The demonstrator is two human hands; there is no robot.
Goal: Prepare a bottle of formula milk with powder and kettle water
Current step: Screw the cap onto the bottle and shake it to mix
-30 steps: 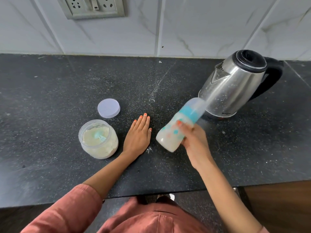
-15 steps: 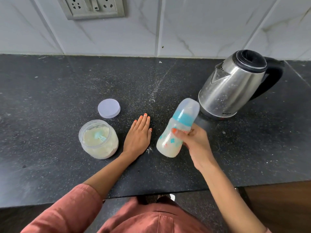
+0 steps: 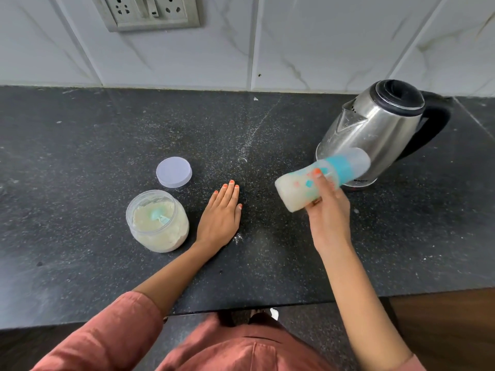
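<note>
At your left stands the open powder jar (image 3: pixel 157 220), its lid (image 3: pixel 174 172) behind it. Your left hand (image 3: pixel 220 218) lies flat and released on the tabletop (image 3: pixel 80 156). Your right hand (image 3: pixel 328 210) grasps the capped bottle (image 3: pixel 321 179), fingers around its middle, long axis tilted toward the kettle (image 3: pixel 375 129).
</note>
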